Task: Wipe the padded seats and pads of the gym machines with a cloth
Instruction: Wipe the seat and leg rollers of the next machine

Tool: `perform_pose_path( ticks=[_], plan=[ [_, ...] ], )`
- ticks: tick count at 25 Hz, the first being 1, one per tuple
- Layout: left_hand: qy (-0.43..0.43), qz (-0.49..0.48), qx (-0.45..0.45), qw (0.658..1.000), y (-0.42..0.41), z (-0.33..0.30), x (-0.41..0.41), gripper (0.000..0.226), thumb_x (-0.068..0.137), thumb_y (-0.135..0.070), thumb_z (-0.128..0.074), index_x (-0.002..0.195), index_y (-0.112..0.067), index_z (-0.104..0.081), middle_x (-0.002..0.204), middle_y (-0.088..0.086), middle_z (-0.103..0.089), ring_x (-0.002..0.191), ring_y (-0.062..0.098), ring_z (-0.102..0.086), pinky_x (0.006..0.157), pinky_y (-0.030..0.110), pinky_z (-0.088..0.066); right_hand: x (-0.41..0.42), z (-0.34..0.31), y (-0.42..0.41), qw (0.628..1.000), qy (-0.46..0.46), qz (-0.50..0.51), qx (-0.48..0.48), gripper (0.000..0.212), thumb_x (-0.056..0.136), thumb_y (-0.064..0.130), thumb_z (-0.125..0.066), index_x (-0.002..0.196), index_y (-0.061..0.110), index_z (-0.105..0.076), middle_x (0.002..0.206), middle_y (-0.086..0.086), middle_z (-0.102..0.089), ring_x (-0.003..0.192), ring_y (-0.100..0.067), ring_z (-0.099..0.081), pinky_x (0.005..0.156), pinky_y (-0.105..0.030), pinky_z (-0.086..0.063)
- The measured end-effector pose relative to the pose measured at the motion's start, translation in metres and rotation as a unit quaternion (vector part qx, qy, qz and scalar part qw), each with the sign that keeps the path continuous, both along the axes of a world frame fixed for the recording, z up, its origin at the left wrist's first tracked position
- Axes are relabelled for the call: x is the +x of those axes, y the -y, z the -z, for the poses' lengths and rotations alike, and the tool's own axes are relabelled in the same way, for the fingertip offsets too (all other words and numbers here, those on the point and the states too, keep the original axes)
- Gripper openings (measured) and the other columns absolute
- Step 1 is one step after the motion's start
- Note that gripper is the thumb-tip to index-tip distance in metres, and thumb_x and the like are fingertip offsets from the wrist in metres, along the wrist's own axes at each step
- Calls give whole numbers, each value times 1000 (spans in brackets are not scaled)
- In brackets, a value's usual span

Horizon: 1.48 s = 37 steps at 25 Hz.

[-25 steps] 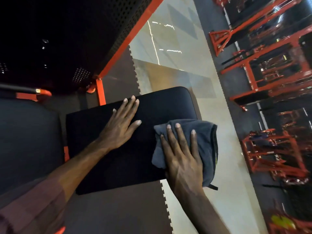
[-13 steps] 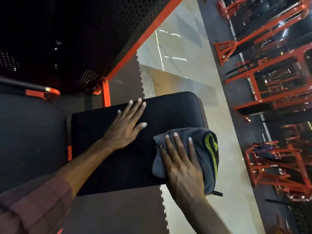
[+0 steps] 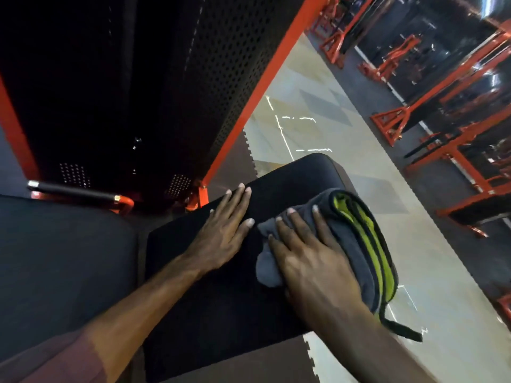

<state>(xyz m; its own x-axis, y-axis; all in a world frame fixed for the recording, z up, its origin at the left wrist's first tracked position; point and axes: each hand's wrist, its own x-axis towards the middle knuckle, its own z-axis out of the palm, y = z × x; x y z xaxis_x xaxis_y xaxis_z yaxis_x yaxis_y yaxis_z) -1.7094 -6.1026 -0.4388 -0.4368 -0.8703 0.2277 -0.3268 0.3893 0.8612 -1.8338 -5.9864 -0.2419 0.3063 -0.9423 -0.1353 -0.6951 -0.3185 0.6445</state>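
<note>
No lettering or brand mark can be read anywhere. The left hand (image 3: 221, 239) lies flat, fingers straight, on the black padded seat (image 3: 221, 313). Just to its right, the right hand (image 3: 309, 261) presses a folded grey cloth (image 3: 356, 244) with lime-green lining onto the seat's right edge, fingers extended.

Black padded seat (image 3: 221, 313) of a gym machine, seen from above, its rounded far end over the pale tiled floor (image 3: 318, 111). Lying directly on the seat: the left hand (image 3: 221, 233), flat with fingers straight and reaching the far edge; a folded grey cloth (image 3: 356, 244) with yellow-green inner layers, draped over the right edge; the right hand (image 3: 312, 261), pressed flat on the cloth. Dark interlocking floor mats (image 3: 240, 161) border the tiles beneath.
</note>
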Motion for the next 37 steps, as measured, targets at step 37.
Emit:
perform_pose_path(
  ticks=[37],
  plan=[
    [-30, 55, -160, 985, 45, 80, 18, 75, 97, -83, -11, 162, -53, 12, 168, -34, 20, 163, 13, 2, 125, 65, -12, 64, 169, -71, 919, 60, 220, -322, 97, 56, 25, -82, 150, 19, -56, 168, -5, -36, 160, -30, -21, 127, -61, -10]
  ],
)
